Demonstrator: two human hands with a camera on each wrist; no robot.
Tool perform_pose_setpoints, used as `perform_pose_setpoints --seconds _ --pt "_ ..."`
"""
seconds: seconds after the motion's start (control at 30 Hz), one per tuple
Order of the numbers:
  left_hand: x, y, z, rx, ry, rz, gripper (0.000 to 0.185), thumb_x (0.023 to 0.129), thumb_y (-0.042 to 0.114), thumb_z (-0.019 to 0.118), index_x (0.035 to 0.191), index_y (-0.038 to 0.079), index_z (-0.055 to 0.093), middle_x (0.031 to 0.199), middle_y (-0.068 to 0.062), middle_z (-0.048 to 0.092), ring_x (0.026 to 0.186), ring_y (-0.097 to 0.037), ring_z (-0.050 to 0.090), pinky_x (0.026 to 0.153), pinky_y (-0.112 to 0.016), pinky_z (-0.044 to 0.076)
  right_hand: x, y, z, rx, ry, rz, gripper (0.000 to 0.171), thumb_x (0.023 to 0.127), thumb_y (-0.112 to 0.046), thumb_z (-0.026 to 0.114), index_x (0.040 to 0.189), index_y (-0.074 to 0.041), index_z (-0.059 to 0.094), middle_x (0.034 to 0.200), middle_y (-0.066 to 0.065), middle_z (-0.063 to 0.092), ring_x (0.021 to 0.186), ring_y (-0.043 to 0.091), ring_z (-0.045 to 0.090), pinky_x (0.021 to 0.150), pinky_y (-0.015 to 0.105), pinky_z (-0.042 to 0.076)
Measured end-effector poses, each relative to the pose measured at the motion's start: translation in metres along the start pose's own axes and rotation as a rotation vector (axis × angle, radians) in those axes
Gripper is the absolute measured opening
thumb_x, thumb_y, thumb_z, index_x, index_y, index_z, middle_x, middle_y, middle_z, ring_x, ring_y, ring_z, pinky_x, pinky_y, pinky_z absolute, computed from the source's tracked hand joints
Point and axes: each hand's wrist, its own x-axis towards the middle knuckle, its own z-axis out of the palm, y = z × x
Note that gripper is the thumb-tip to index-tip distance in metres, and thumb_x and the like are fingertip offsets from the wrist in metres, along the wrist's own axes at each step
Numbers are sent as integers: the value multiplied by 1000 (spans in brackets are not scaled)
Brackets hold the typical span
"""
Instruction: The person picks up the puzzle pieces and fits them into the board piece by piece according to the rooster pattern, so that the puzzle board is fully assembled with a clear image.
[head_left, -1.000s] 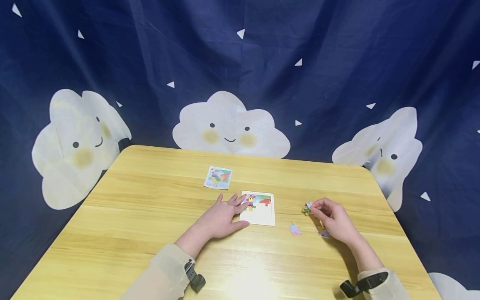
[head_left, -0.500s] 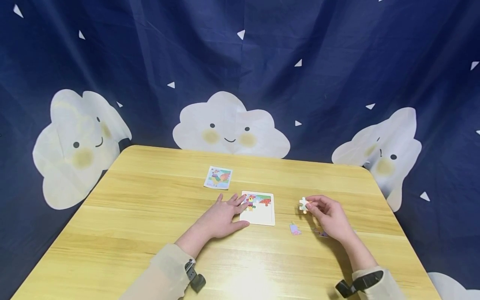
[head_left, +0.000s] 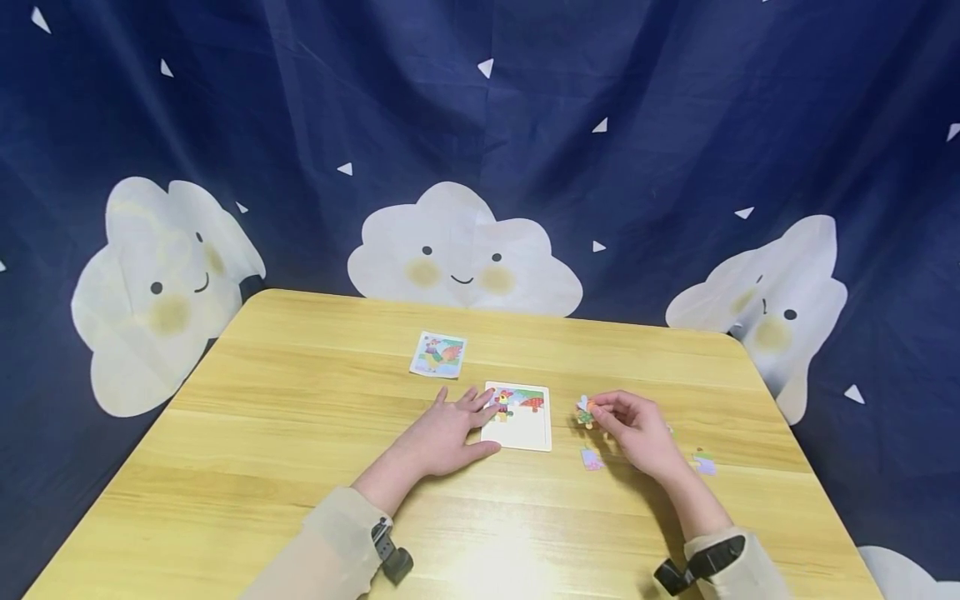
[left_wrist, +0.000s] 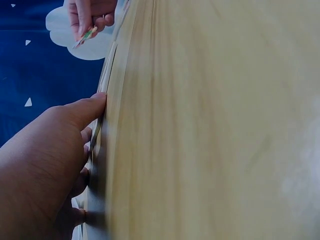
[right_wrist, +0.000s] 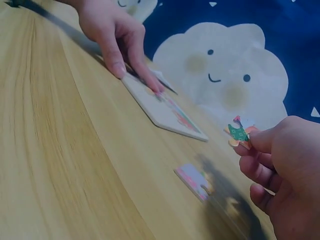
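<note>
Since the earlier frames, the right hand [head_left: 633, 425] has carried its puzzle piece [head_left: 585, 412] leftward, from well right of the puzzle board [head_left: 517, 417] to just beside the board's right edge, and the piece has turned from its pale back to its coloured face. As the hand left its old spot, another loose piece [head_left: 704, 463] came into sight on the table [head_left: 300, 433] to the right.

That hand pinches the puzzle piece between thumb and fingertips, holding it above the table, clear of the wood; the right wrist view shows the piece [right_wrist: 239, 133] green and pink, upright in the fingertips. Below it, a pink loose piece [head_left: 591, 458] lies flat on the table, near the board's lower right corner.

The left hand [head_left: 442, 433] has not shifted: it lies flat and relaxed on the table, fingers stretched out, with the fingertips resting on the left edge of the board. The board is white, with coloured pieces already set along its top row, while its lower part is bare.

Behind the board, a small reference picture [head_left: 438, 355] lies flat on the table. A dark blue cloth [head_left: 675, 125] printed with smiling clouds hangs behind the table.
</note>
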Motion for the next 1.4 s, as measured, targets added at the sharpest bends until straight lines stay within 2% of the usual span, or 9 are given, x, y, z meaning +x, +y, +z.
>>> perform_pose_setpoints --seconds 0.3,0.6,0.97,1.2,1.4 --pt "0 0 -1 1 6 1 72 105 59 57 160 15 49 169 -2 33 157 -31 28 123 -70 12 7 -9 17 68 -42 60 15 103 -4 68 114 6 71 97 16 76 79 30 73 72 35 62" --pt "-1 1 -1 3 -1 0 72 105 60 56 161 15 48 170 -1 32 157 -30 26 123 -69 11 15 -15 33 91 -64 65 23 102 -6 71 121 6 71 93 16 77 76 35 73 59 31 57" --pt "-1 0 0 14 -1 4 72 105 60 55 161 15 48 170 -2 31 157 -30 27 122 -70 12 22 -20 47 105 -84 70 19 102 -5 71 117 6 71 91 18 77 73 33 71 54 31 55" --pt "0 -1 1 8 3 -3 72 105 61 55 161 16 48 170 -1 32 157 -30 28 122 -70 13 27 -24 57 110 -105 99 18 102 -9 71 115 3 73 90 19 76 67 30 66 48 26 48" --pt "1 -1 1 17 -1 -2 72 104 61 55 161 16 48 170 -1 32 156 -30 28 122 -70 13 31 -25 64 111 -109 98 17 101 -8 72 114 4 74 91 18 77 68 31 67 51 23 47"
